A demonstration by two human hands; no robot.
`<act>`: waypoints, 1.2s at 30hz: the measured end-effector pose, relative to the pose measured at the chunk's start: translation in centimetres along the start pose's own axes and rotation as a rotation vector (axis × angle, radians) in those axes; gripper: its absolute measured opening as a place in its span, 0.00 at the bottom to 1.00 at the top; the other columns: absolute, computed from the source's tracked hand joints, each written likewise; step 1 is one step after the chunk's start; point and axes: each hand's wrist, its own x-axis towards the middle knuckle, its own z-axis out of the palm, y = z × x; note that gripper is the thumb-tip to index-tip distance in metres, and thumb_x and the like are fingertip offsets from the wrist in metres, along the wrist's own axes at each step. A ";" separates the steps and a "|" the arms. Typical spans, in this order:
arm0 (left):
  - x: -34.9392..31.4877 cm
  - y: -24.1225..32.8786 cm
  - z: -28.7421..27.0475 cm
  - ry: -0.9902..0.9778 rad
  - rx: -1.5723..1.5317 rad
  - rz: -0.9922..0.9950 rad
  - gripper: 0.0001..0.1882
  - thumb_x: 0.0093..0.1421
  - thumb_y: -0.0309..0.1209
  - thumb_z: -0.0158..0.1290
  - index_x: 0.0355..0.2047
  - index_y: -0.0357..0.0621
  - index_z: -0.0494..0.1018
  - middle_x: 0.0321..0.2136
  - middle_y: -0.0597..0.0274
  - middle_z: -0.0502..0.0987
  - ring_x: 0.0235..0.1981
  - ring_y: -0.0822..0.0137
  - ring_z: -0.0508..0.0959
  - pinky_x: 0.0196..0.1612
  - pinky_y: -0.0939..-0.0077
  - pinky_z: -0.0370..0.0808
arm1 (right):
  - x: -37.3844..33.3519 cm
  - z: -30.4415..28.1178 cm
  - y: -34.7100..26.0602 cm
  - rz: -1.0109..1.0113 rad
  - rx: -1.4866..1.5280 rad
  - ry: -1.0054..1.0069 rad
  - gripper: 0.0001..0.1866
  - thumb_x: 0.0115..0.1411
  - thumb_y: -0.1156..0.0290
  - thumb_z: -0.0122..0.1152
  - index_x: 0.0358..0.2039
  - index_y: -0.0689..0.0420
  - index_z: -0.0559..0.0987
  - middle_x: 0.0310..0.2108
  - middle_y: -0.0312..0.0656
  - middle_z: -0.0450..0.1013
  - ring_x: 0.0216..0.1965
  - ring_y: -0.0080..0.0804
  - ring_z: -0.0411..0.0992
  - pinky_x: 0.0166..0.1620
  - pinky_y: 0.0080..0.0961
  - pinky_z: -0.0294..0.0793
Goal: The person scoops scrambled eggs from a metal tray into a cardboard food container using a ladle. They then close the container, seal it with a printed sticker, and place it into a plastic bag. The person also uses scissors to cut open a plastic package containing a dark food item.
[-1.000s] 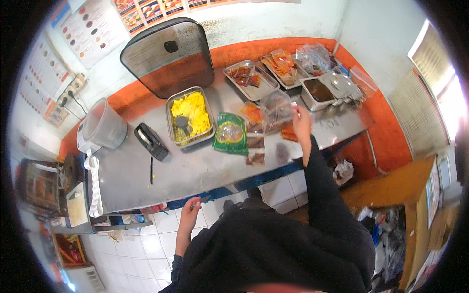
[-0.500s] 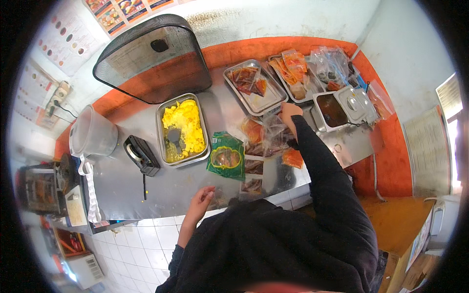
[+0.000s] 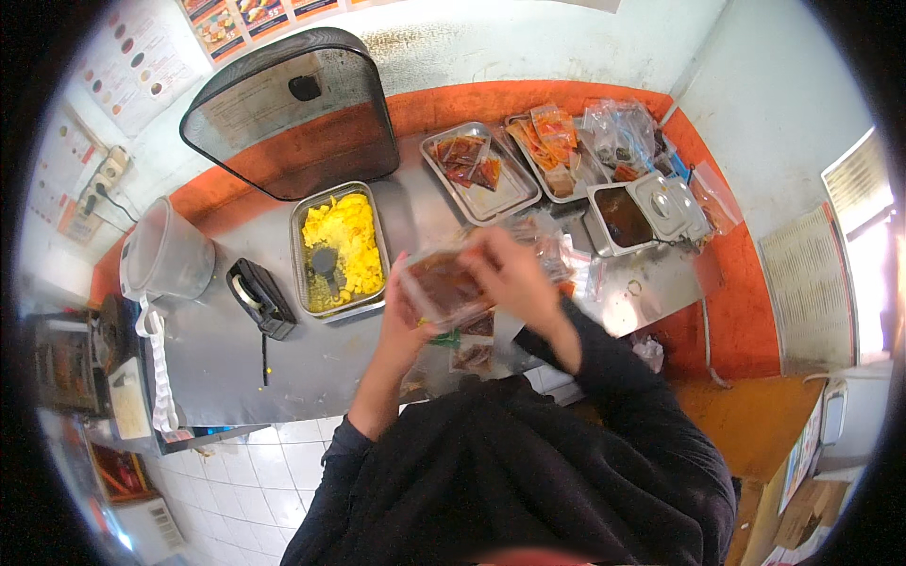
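A clear plastic packet of dark brown sauce (image 3: 442, 285) is held up above the near part of the metal table. My left hand (image 3: 401, 325) grips it along its left and lower side. Over its right edge, my right hand (image 3: 521, 283) is bent with its fingers on the plastic, somewhat smeared by motion. Beneath the hands lie small brown sauce packets (image 3: 472, 357) and a mostly covered green packet (image 3: 445, 338). More clear packets (image 3: 540, 231) lie just beyond my right hand.
Yellow food fills much of a metal tray (image 3: 384, 274) left of centre. A black mesh cover (image 3: 354, 141), tape dispenser (image 3: 262, 300) and clear tub (image 3: 179, 259) stand left. Along the back right are a tray of sauce packets (image 3: 514, 193), another tray (image 3: 590, 189) and a lidded sauce container (image 3: 618, 247).
My right hand has come back from the far trays toward the middle. My left hand has risen to meet it, and the brown sauce packet is now held between them.
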 end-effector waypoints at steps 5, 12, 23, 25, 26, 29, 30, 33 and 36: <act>-5.3 -0.4 0.9 0.029 -0.233 -0.188 0.57 0.46 0.39 0.65 0.63 0.56 0.32 0.58 0.48 0.56 0.58 0.55 0.62 0.57 0.57 0.63 | -5.1 4.3 4.5 0.109 0.077 -0.030 0.12 0.57 0.66 0.59 0.36 0.59 0.71 0.25 0.41 0.69 0.27 0.31 0.69 0.32 0.26 0.68; -10.3 -3.9 2.6 0.438 -0.156 -0.343 0.38 0.55 0.17 0.51 0.55 0.54 0.38 0.51 0.42 0.64 0.51 0.57 0.69 0.52 0.62 0.71 | -2.2 -1.1 12.7 0.073 -0.366 0.079 0.38 0.45 0.52 0.67 0.55 0.51 0.64 0.49 0.46 0.66 0.53 0.45 0.63 0.54 0.38 0.62; -14.7 -1.2 1.0 0.882 -0.400 -0.163 0.22 0.60 0.23 0.49 0.48 0.56 0.52 0.46 0.53 0.68 0.43 0.60 0.74 0.43 0.63 0.77 | -0.9 -4.6 23.8 0.166 -0.222 0.086 0.12 0.52 0.75 0.56 0.39 0.53 0.79 0.31 0.42 0.75 0.32 0.38 0.73 0.37 0.29 0.72; -16.2 -0.5 0.7 0.953 -0.388 -0.121 0.22 0.60 0.24 0.49 0.49 0.57 0.52 0.46 0.54 0.69 0.44 0.62 0.74 0.44 0.64 0.75 | -0.7 -5.2 18.2 0.098 -0.148 -0.030 0.08 0.57 0.76 0.54 0.37 0.61 0.78 0.27 0.38 0.75 0.29 0.23 0.71 0.34 0.19 0.69; -16.8 -0.2 0.5 1.006 -0.371 -0.110 0.23 0.60 0.25 0.50 0.49 0.57 0.51 0.46 0.55 0.69 0.45 0.62 0.73 0.45 0.64 0.74 | -0.4 -5.3 15.7 0.083 -0.008 -0.090 0.08 0.57 0.77 0.53 0.37 0.61 0.78 0.27 0.37 0.75 0.29 0.22 0.71 0.35 0.18 0.69; -18.7 0.4 -0.4 1.126 -0.310 -0.070 0.25 0.59 0.25 0.51 0.50 0.58 0.50 0.47 0.55 0.69 0.47 0.61 0.71 0.48 0.63 0.71 | 0.4 -4.2 8.5 0.070 0.298 -0.299 0.08 0.58 0.76 0.53 0.38 0.61 0.78 0.28 0.35 0.74 0.31 0.20 0.71 0.36 0.18 0.70; -19.2 0.7 -0.7 1.137 -0.300 -0.041 0.26 0.59 0.25 0.51 0.50 0.58 0.50 0.47 0.55 0.69 0.47 0.61 0.71 0.48 0.63 0.71 | 0.9 -2.9 6.8 0.073 0.319 -0.390 0.09 0.58 0.76 0.53 0.38 0.62 0.78 0.29 0.37 0.75 0.32 0.21 0.72 0.36 0.19 0.70; -20.4 1.1 -1.7 1.140 -0.299 0.024 0.27 0.58 0.24 0.52 0.51 0.57 0.50 0.48 0.55 0.68 0.48 0.61 0.71 0.49 0.62 0.71 | 1.8 3.6 3.8 -0.112 0.182 -0.444 0.12 0.56 0.72 0.54 0.40 0.60 0.77 0.33 0.45 0.76 0.34 0.32 0.75 0.42 0.26 0.72; -20.6 2.0 -1.9 1.163 -0.225 0.051 0.28 0.58 0.24 0.52 0.52 0.57 0.50 0.48 0.55 0.67 0.48 0.60 0.70 0.50 0.62 0.71 | 1.5 12.3 4.6 -0.107 0.238 -0.440 0.12 0.57 0.66 0.55 0.38 0.59 0.78 0.33 0.45 0.76 0.35 0.38 0.74 0.41 0.29 0.72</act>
